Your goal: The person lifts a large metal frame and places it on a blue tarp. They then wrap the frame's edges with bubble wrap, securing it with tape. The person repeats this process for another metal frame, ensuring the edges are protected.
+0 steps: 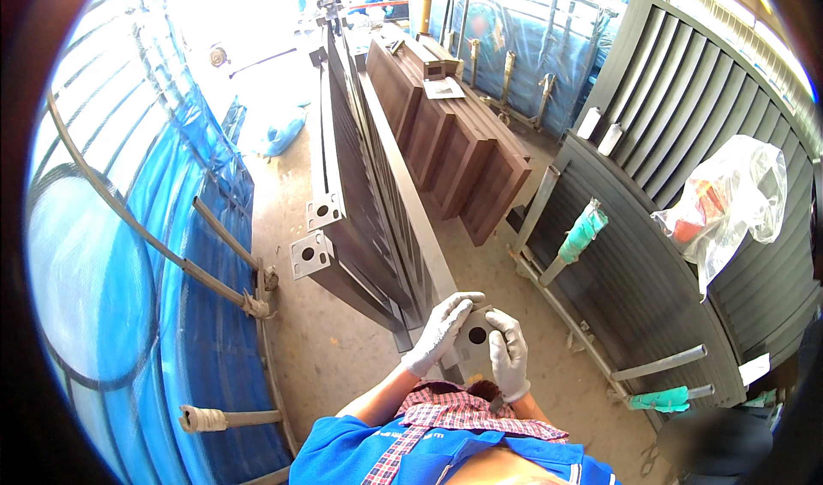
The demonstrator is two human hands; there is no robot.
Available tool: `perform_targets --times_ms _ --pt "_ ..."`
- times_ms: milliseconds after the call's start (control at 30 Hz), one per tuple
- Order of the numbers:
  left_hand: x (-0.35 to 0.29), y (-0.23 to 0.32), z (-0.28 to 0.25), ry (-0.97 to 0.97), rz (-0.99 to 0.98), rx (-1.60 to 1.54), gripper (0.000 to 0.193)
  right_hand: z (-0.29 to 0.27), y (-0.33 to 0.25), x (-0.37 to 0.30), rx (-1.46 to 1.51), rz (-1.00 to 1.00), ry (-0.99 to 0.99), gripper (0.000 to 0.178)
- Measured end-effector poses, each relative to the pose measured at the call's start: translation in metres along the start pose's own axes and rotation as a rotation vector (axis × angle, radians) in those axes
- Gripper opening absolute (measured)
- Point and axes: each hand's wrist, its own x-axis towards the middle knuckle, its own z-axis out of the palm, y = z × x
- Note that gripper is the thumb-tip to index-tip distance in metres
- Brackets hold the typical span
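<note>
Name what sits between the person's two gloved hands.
In the head view, a grey plate with one large, dark round hole shows between the left hand and the right hand.

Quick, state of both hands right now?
Left hand: fingers bent at the holed metal plate; grip can't be told.
Right hand: fingers curled by the same plate; grip can't be told.

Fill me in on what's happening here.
A person has a gloved left hand and right hand at either side of a metal plate with a round hole; whether either grips it is unclear. Long dark panels stand just ahead, brown panels sit to their right, and dark slatted panels stand at far right.
</note>
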Motion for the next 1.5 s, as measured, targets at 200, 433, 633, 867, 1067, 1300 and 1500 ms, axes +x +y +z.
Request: perform_targets --times_ms 200,433,633,867,1067,1300,1500 --pt "0.000 0.005 0.000 -0.019 -0.021 0.006 0.029 0.000 -0.002 0.001 0.018 0.009 -0.005 0.029" --pt "0.001 0.003 0.002 -0.004 -0.002 0.036 0.033 -0.001 -0.002 0.002 0.017 0.014 0.000 0.030" --pt "0.002 0.007 0.005 -0.007 -0.006 0.019 0.033 -0.002 -0.002 0.003 0.021 0.011 0.014 0.028" --pt "0.004 0.000 0.004 0.009 -0.004 0.028 0.033 -0.004 0.002 0.004 0.014 -0.006 0.015 0.028" --pt "-0.004 -0.009 0.003 0.124 0.157 0.113 0.046 -0.006 0.006 0.000 0.081 0.069 0.006 0.028" --pt "-0.052 -0.082 -0.024 0.124 0.394 0.355 0.090 -0.010 -0.001 0.001 0.113 0.108 -0.016 0.028" --pt "-0.047 -0.096 -0.002 0.152 0.413 0.770 0.085 -0.021 0.010 0.010 0.104 0.023 -0.056 0.030"
